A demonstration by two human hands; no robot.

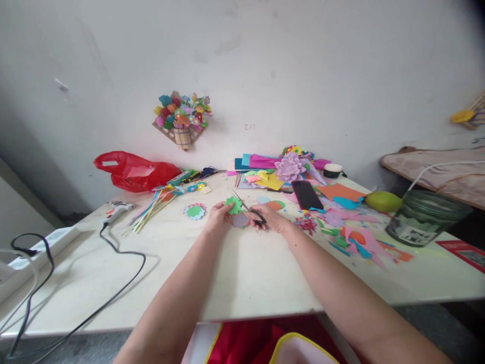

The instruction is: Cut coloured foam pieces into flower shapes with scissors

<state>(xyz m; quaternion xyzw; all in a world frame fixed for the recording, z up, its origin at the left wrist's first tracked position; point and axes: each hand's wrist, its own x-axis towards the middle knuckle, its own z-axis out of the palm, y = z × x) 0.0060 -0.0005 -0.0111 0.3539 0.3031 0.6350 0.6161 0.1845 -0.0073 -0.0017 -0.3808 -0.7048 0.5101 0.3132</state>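
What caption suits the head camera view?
Left hand holding a green cutout, right hand holding scissors, at a table with colourful scraps.

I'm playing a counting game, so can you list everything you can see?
scissors: 1, black-handled, centre
scalloped piece: 1, green, centre
flower disc: 1, green-centred, left
bag: 1, red, back left
glue gun: 1, white, left
power strip: 1, white, left edge
cords: several, mostly black, left
sticks: several, yellowish, left
phone: 1, black, right
big flower: 1, lilac, back
fruit: 1, yellow-green, right
jar: 1, green, right
card: 1, red, right edge
paper scraps: many, mixed, right
wall bouquet: 1, mixed, upper left
table: 1, white, under most
left hand: 1, bare, on scalloped piece
right hand: 1, bare, on scissors
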